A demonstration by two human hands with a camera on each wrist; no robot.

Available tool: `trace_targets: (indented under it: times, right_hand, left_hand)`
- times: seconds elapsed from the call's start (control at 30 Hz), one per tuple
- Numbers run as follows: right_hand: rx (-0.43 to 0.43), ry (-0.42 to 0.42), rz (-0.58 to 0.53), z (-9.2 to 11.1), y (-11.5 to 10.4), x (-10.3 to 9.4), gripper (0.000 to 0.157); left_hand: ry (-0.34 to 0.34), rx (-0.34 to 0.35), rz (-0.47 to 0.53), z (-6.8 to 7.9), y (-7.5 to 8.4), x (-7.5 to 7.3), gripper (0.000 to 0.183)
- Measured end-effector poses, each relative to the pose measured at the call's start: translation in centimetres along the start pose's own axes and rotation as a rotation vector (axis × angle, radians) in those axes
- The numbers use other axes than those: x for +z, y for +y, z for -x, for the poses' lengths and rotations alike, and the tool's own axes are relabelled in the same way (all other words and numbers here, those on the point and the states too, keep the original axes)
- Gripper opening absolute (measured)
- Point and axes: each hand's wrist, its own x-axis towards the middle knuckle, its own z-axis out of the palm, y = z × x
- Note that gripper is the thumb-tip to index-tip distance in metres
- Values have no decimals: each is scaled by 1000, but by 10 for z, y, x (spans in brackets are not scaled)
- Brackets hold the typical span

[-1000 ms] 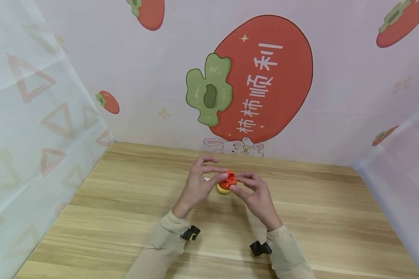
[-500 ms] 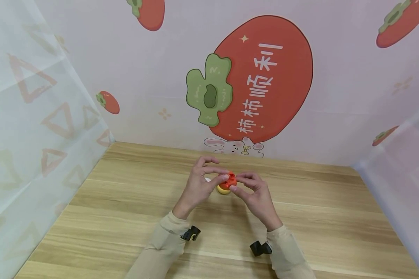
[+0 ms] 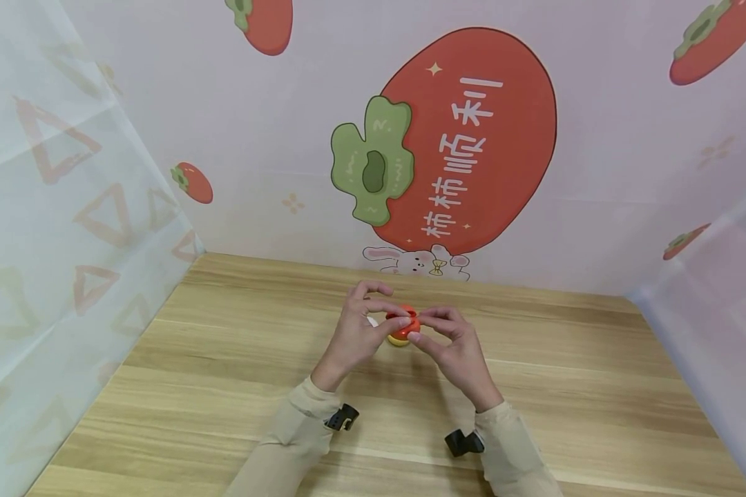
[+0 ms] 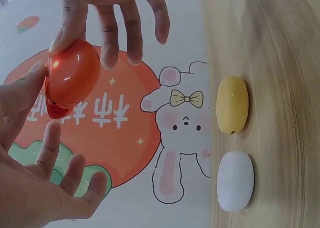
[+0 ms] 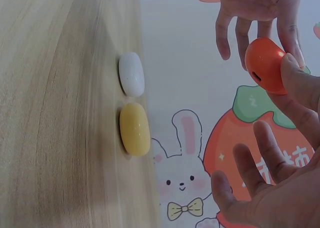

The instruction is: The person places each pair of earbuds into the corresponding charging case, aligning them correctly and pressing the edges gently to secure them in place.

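Observation:
In the head view, a small glossy orange-red earbud case (image 3: 414,328) with its lid raised is held between both hands. My right hand (image 3: 456,348) grips its right side with thumb and fingers. My left hand (image 3: 357,331) brings thumb and index finger together at the opening, covering part of the inside; I cannot tell whether an earbud is between them. In the right wrist view, the case (image 5: 265,65) shows a dark slot in its rounded side. The left wrist view shows the case (image 4: 80,70) held up off the table, with the other left fingers spread below it.
A yellow pebble-shaped case (image 4: 232,105) and a white one (image 4: 236,181) lie side by side on the wooden table (image 3: 224,373), behind the hands in the head view. A printed fabric wall (image 3: 273,138) rises at the table's back edge, with fabric sides left and right.
My left hand has shifted slightly right, its thumb and index finger moving further over the case's opening. The right hand keeps its grip and stays almost still.

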Motion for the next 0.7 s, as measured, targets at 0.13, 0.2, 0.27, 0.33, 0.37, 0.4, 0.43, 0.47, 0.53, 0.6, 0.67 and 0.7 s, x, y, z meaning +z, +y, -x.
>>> trace_targets:
  times: [0.13,0.2,0.27,0.33,0.37,0.4,0.43,0.47,0.53,0.6,0.67,0.7]
  right_hand:
    - [-3,-2,-3,0,0,0,29]
    - [-4,-2,-5,0,-1,0,30]
    - [0,-2,-4,0,-1,0,29]
    - [6,-1,1,0,-1,-1,29]
    - [10,0,1,0,-1,-1,29]
    - [17,1,0,0,-1,-1,30]
    - [27,1,-2,0,-1,-2,30]
    - [37,1,-6,0,-1,-2,30]
    - [63,-1,-22,-1,0,-3,31]
    - [87,-4,-41,-2,0,-3,31]
    - [106,-8,-55,-2,0,-4,31]
    - [114,-11,-61,-2,0,-4,31]
  left_hand:
    - [1,-6,-8,0,0,1,7]
    - [0,-17,-7,0,1,-1,8]
    - [4,-35,3,0,1,-3,9]
    - [16,-60,19,-1,1,-5,12]
    - [25,-72,25,-1,0,-7,13]
    - [33,-89,32,-1,-1,-8,14]
    - [40,-107,36,-2,-1,-9,16]
    - [45,-127,38,-2,-2,-10,17]
    - [42,-175,39,-3,-4,-12,20]
    - [18,-234,46,-4,-6,-13,25]
    - [-20,-300,60,-4,-9,-13,30]
    - [-43,-333,80,-4,-10,-13,33]
